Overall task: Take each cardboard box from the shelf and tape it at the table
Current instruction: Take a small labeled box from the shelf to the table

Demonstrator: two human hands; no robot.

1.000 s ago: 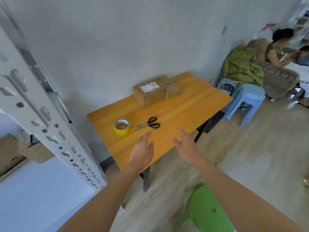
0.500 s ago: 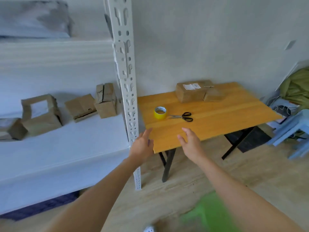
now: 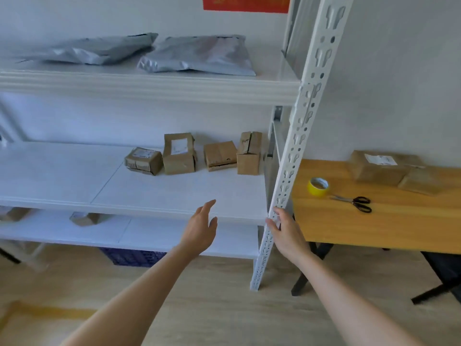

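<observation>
Several small cardboard boxes stand in a row at the back of the middle shelf [image 3: 149, 193]: a flat one [image 3: 143, 160], a taller labelled one [image 3: 179, 153], a low one [image 3: 220, 155] and an upright torn one [image 3: 249, 153]. My left hand [image 3: 200, 227] hovers open and empty in front of the shelf's edge, short of the boxes. My right hand [image 3: 284, 229] is open beside the white slotted shelf post [image 3: 294, 156], fingertips at it. On the wooden table [image 3: 374, 228] lie a yellow tape roll [image 3: 318, 187], black scissors [image 3: 354, 202] and two boxes [image 3: 384, 167].
Two grey mailer bags [image 3: 197, 56] lie on the upper shelf. The lowest shelf holds more small boxes [image 3: 84, 218], with a dark blue crate [image 3: 132, 257] under it. The table's black legs [image 3: 306, 270] stand right of the post. A wooden floor lies below.
My view has swung left from the table to the shelf. Both hands, which hovered over the table's near edge, are now in front of the middle shelf and its post.
</observation>
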